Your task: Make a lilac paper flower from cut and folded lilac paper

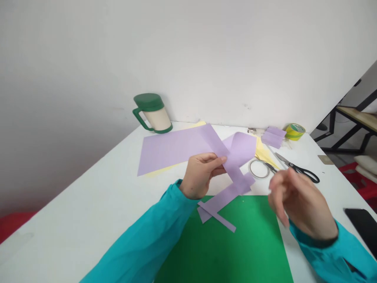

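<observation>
Pinched between the thumb and fingers of my left hand point(203, 171) is a purple paper strip point(217, 142), slanting from upper left to lower right. My right hand point(300, 202) hovers to the right, blurred, its fingers loosely bent and apart, with nothing visible in them. Below the left hand, a shorter purple paper piece point(220, 200) and a narrow purple sliver point(222, 222) lie partly over a green sheet point(235, 255). Behind the strip, a curled purple paper point(244, 147) rests on the table.
A large purple sheet point(167, 151) lies over yellow paper at the back left, before a green-and-cream mug point(157, 118). Right of centre are a tape roll point(250, 169), scissors point(303, 171), folded purple paper point(273, 137) and yellow-green tape point(294, 131). A black phone-like object point(363, 226) lies far right.
</observation>
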Demonstrator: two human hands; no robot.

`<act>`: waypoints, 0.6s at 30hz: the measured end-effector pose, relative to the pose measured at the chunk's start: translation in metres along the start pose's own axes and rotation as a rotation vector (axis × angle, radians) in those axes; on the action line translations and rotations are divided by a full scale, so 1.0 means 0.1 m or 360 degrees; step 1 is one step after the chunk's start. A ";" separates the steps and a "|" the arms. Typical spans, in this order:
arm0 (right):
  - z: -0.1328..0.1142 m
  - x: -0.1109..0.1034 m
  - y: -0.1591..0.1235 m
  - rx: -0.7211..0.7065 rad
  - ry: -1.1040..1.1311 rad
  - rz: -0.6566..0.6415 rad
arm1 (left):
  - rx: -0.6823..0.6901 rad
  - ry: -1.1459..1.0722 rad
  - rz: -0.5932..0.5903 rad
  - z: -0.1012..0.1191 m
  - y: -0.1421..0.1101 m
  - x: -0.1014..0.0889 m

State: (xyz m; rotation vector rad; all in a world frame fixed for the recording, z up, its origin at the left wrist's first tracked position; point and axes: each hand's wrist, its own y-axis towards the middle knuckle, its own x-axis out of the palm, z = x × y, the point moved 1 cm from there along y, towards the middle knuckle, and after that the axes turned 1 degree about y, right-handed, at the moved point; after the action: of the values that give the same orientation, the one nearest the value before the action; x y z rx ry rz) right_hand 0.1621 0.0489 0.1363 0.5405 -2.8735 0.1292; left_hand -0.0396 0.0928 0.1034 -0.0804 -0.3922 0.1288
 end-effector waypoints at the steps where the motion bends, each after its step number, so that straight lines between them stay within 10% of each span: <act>1: 0.00 -0.07 0.07 -0.0198 -0.0104 0.0115 | -0.0117 -0.0039 -0.0077 0.01 -0.01 0.01; 9: 0.29 -0.09 0.33 -0.0052 -0.0460 -0.0454 | -0.0339 -0.0093 -0.0276 -0.09 -0.15 0.13; 18: 0.43 0.06 0.30 0.0121 -0.0481 -0.0166 | -0.0033 0.0155 -0.0492 -0.16 -0.31 0.24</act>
State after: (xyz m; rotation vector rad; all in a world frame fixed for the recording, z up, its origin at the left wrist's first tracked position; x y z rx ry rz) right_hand 0.1369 0.0692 0.0945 0.7850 -3.1328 0.1523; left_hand -0.0080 0.0651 0.1011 -0.0456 -0.3046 -0.1836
